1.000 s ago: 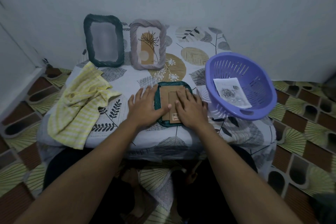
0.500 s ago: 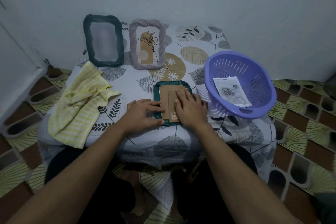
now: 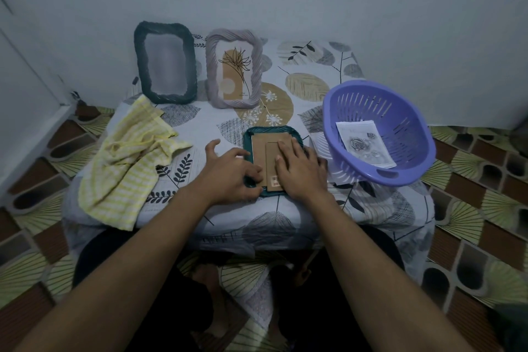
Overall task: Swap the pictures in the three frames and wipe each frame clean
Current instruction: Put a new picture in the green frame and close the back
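While the teal frame (image 3: 273, 134) lies face down at centre, both hands work on its brown backing board (image 3: 270, 148).
The right hand (image 3: 300, 170) presses flat and open on the board; the left hand (image 3: 231, 173), fingers curled, pinches the frame's lower-left edge (thumb splayed). A rose print (image 3: 364, 146) sits in the purple basket (image 3: 380, 130), right.
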